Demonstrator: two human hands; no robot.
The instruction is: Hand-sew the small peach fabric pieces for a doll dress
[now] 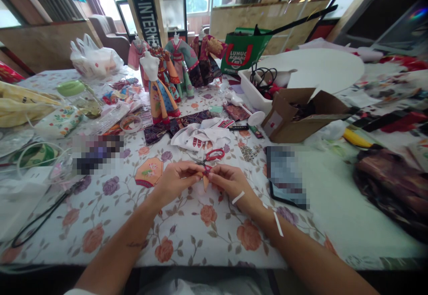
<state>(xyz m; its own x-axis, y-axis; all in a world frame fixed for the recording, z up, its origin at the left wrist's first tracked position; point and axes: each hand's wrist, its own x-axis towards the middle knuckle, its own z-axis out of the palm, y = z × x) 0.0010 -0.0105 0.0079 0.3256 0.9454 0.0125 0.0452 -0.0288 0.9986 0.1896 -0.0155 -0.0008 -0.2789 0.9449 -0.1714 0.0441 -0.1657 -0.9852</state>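
Note:
My left hand and my right hand meet over the middle of the table, both with fingers pinched on a small orange and magenta piece of fabric. Most of that piece is hidden by the fingertips. Just beyond them lies a pair of scissors with red handles. To the left of my left hand an orange embroidered fabric piece with a dark red border lies flat. White strips stick to my right wrist and forearm. Crumpled white packaging rests behind the scissors.
Small dress forms in costumes stand at the back. At right are a cardboard box, a white bin, a phone and small metal beads. A looped black cord lies at left, near a lidded jar.

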